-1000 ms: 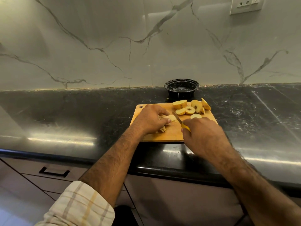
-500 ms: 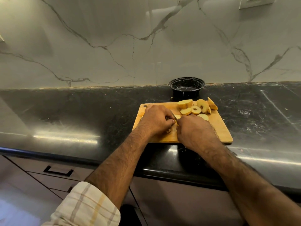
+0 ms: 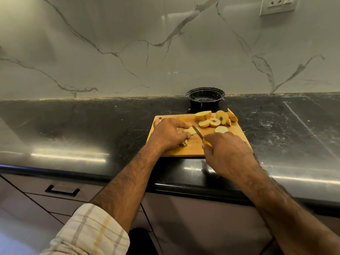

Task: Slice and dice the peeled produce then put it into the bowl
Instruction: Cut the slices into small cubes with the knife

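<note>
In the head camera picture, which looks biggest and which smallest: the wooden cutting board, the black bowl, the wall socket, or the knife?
Largest to smallest, as they look:
1. wooden cutting board
2. black bowl and wall socket: alike, and the socket is cut off by the frame, so unranked
3. knife, mostly hidden in the right hand

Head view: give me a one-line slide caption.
Left hand steadies a produce piece while right hand cuts with a yellow-handled knife.

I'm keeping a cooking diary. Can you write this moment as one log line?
left hand: holds pale fruit piece | right hand: grips yellow-handled knife | wooden cutting board: slices | black round bowl: no fruit
</note>
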The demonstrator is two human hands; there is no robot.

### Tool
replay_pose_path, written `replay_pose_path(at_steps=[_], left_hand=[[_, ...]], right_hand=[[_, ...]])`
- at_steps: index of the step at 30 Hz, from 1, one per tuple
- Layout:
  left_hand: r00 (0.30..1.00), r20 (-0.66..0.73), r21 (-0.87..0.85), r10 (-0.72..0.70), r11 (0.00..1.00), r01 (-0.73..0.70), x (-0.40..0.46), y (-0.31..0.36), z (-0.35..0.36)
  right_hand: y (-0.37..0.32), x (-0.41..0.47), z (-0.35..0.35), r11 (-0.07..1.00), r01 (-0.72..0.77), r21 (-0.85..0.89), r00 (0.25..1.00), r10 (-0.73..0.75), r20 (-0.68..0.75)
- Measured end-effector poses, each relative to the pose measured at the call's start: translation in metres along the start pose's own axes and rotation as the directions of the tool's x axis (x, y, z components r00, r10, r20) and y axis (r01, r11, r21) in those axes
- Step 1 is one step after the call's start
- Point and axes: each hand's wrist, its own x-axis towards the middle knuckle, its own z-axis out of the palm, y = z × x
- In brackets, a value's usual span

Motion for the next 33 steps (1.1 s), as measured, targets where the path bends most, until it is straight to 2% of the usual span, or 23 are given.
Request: replay_pose_path(at_steps=[3, 14, 23, 25, 28, 33], left_hand=[[0.999, -0.037, 0.041, 0.021, 0.999, -0.019, 0.000, -0.003, 0.004], [1.000, 0.013, 0.039, 0.001, 0.999, -0.001, 0.003, 0.001, 0.001], [1.000, -0.025, 0.081, -0.002, 0.997, 0.004, -0.001, 0.001, 0.002], [0.999, -0.038, 0.013, 0.018, 1.000, -0.018, -0.005, -0.004, 0.003], [0.997, -0.074, -0.091, 0.008, 0.996, -0.015, -0.011, -0.009, -0.001], [0.994, -0.103, -0.050, -0.018, 0.999, 0.013, -0.010, -0.007, -0.001]], right_hand=[[-0.004, 0.008, 0.011, 1.000, -0.012, -0.001, 1.000, 0.012, 0.015], [-0.023, 0.050, 0.018, 0.999, -0.007, -0.047, 0.997, 0.011, 0.082], [-0.006, 0.016, 0.008, 0.991, 0.065, -0.117, 0.985, -0.044, 0.168], [-0.002, 0.011, 0.001, 0.996, 0.041, -0.078, 0.993, -0.032, 0.117], [0.000, 0.010, -0.001, 0.998, 0.057, -0.012, 0.998, -0.057, -0.036], [-0.012, 0.019, 0.016, 0.998, 0.057, -0.007, 0.998, -0.057, 0.015]])
